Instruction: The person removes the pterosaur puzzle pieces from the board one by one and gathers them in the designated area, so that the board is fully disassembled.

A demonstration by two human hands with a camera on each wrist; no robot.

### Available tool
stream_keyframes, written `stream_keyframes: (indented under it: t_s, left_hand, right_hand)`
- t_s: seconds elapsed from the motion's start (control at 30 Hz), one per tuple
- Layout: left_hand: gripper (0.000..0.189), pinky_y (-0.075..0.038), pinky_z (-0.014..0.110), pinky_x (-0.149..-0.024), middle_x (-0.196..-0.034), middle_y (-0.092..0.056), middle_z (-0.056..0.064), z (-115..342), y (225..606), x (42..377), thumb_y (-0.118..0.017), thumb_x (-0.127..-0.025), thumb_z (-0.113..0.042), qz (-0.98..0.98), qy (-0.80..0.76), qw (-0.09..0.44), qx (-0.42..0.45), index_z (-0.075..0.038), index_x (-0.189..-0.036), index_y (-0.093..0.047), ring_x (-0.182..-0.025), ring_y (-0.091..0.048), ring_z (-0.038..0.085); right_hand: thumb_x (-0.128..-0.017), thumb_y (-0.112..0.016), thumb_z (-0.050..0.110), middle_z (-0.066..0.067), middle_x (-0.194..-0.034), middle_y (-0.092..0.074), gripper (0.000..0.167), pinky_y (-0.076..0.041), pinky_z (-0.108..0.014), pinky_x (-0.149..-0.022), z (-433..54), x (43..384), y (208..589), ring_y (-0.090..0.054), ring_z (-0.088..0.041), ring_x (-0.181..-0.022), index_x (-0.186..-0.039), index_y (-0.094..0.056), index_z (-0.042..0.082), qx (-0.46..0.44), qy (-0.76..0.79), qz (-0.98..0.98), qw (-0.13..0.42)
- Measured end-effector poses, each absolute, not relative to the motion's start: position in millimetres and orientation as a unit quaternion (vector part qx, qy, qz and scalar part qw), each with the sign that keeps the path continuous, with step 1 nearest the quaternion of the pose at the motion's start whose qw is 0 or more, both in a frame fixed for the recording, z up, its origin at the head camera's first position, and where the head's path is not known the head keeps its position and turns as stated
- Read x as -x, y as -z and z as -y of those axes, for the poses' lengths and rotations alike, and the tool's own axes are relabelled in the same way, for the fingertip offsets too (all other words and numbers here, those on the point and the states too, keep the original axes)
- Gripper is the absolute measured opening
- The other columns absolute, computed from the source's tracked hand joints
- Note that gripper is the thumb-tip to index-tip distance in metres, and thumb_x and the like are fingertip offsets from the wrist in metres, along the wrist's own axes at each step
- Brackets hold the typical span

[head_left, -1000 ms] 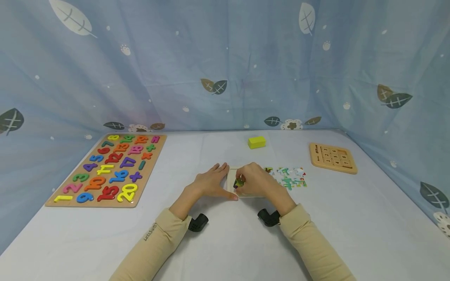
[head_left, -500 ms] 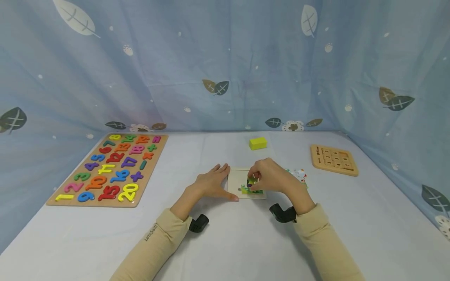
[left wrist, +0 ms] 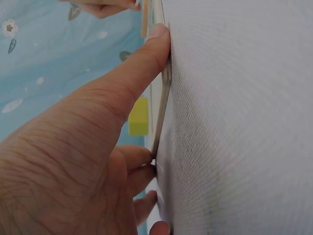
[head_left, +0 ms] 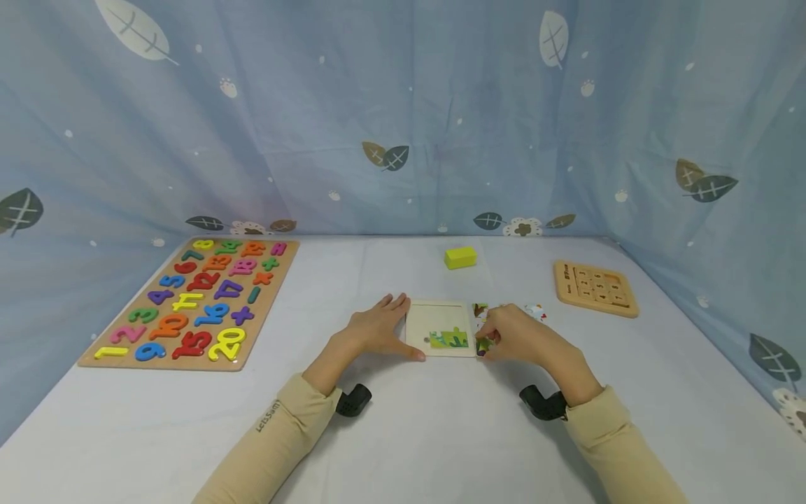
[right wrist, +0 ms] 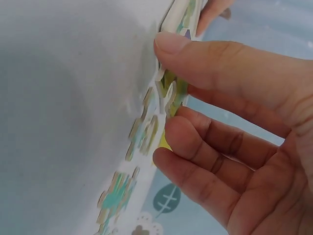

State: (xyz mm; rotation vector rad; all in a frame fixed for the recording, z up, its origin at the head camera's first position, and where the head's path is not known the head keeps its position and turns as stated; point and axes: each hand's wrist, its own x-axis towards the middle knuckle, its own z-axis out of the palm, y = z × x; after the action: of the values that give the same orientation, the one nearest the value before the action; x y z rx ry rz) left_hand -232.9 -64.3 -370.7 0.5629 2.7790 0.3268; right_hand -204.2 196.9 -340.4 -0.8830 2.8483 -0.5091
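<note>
A pale square puzzle tray (head_left: 418, 317) lies on the white table, with green puzzle pieces (head_left: 450, 339) fitted along its near right part. My left hand (head_left: 380, 332) rests against the tray's left side, its thumb (left wrist: 151, 54) extended along the near edge. Just right of the tray, my right hand (head_left: 519, 334) pinches a green and dark puzzle piece (right wrist: 168, 81) between thumb and fingers. Beyond that hand, a brown and green piece (head_left: 481, 309) and other loose puzzle pieces (right wrist: 115, 196) lie on the table, partly hidden by the hand in the head view.
A yellow block (head_left: 460, 257) stands behind the tray. At the left lies a board of coloured numbers (head_left: 255, 315); at the back right, a wooden number slide puzzle (head_left: 595, 288). A patterned blue curtain (head_left: 403, 105) closes off the back.
My right hand has moved right, from over the tray to just beyond its right edge, still holding the puzzle piece. More of the tray is uncovered. My left hand has stayed put.
</note>
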Motion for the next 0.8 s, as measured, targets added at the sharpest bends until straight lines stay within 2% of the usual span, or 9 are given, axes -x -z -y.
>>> stream_keyframes:
  t_s: [0.27,0.5,0.8]
  left_hand:
    - [0.111,-0.036,0.06,-0.104,-0.163,-0.012,-0.003,65.2,371.6,233.0,-0.069,-0.072,-0.069,-0.963,-0.117,0.145,-0.196,-0.017,-0.156,-0.016,-0.151,-0.011,0.021]
    - [0.112,-0.037,0.058,-0.104,-0.163,-0.012,-0.003,64.6,373.8,234.7,-0.068,-0.072,-0.07,-0.964,-0.11,0.144,-0.196,-0.018,-0.156,-0.016,-0.151,-0.011,0.021]
    - [0.112,-0.037,0.06,-0.103,-0.163,-0.012,-0.003,64.6,374.8,236.2,-0.067,-0.072,-0.071,-0.964,-0.107,0.141,-0.2,-0.017,-0.156,-0.015,-0.151,-0.011,0.022]
  right_hand:
    - [-0.067,-0.084,0.004,0.004,-0.065,-0.051,0.029,-0.034,-0.019,-0.055,-205.3,201.1,344.8,-0.038,-0.006,-0.061,-0.094,-0.077,0.0,0.304,0.168,-0.936,0.056]
    - [-0.067,-0.083,0.003,0.004,-0.064,-0.044,0.029,-0.033,-0.02,-0.056,-208.7,200.5,345.4,-0.035,-0.007,-0.062,-0.096,-0.077,0.0,0.297,0.171,-0.937,0.068]
    - [-0.069,-0.081,0.001,0.0,-0.07,-0.049,0.033,-0.035,-0.02,-0.055,-209.9,200.9,345.9,-0.04,-0.009,-0.064,-0.101,-0.075,-0.001,0.266,0.197,-0.938,0.099]
